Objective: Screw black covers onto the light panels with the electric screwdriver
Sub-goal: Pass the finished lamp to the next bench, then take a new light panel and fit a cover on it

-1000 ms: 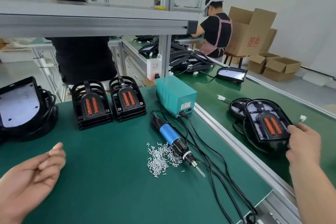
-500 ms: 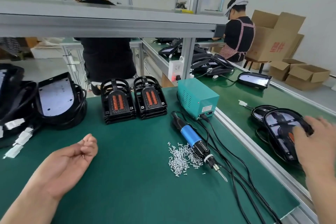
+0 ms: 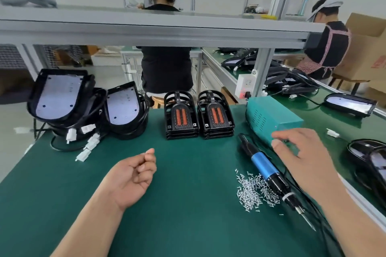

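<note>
Left hand (image 3: 133, 177) rests loosely curled and empty on the green mat (image 3: 188, 225); right hand (image 3: 302, 158) hangs relaxed, empty, just beside the screwdriver (image 3: 264, 166)

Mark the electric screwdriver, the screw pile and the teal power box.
electric screwdriver (image 3: 264, 165): head view, blue grip.
screw pile (image 3: 253, 192): head view, middle of heap.
teal power box (image 3: 273, 110): head view, top face.

Mat (image 3: 198, 204) centre open; screws (image 3: 253, 191), screwdriver (image 3: 264, 165), power box (image 3: 271, 117) crowd rt; cover stacks (image 3: 181, 117) at back.
</note>
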`<act>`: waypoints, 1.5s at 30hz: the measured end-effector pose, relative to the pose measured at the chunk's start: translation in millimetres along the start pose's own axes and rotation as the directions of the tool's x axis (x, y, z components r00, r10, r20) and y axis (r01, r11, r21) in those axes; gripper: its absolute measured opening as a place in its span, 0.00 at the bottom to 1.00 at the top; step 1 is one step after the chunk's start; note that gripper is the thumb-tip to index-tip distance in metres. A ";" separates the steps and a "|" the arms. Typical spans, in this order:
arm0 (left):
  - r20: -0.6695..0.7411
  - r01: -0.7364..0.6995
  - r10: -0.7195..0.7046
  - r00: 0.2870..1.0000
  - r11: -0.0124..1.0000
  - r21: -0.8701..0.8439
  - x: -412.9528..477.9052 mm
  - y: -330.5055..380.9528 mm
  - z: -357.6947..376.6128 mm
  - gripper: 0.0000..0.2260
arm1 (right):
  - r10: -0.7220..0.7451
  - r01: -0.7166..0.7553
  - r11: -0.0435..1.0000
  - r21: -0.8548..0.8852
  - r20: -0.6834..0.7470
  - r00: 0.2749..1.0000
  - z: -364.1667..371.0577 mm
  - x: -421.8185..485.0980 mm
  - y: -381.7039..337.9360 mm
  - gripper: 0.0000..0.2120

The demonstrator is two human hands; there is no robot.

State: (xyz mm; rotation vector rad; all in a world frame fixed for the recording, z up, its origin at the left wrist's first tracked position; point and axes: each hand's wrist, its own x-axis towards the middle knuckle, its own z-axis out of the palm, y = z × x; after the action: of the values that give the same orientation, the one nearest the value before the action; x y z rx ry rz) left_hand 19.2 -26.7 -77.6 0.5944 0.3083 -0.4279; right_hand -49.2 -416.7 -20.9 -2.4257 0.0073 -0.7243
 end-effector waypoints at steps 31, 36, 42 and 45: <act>-0.024 -0.043 0.039 0.999 0.983 -0.178 -7.4 13.0 -7.2 0.07 | -0.409 0.302 0.883 0.359 0.274 0.870 291.4 152.6 -323.6 0.18; -0.014 -0.046 0.044 0.999 0.986 -0.162 -6.9 13.9 -8.3 0.13 | -0.359 0.292 0.925 0.242 0.314 0.879 323.1 183.4 -352.5 0.12; -0.015 -0.041 0.040 0.999 0.990 -0.131 -7.5 16.1 -10.7 0.13 | -0.298 0.250 0.951 0.184 0.321 0.899 346.1 209.2 -365.9 0.24; -0.041 -0.036 0.032 0.999 0.994 -0.101 -6.3 19.1 -12.3 0.11 | -0.330 0.289 0.941 0.176 0.302 0.894 350.8 213.2 -369.8 0.27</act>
State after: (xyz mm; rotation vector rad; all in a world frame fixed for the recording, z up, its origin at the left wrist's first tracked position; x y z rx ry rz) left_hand 20.8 -3.2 -75.7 0.5082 0.3551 -0.3662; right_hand 249.0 42.5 53.4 -2.4194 -0.5558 -0.4270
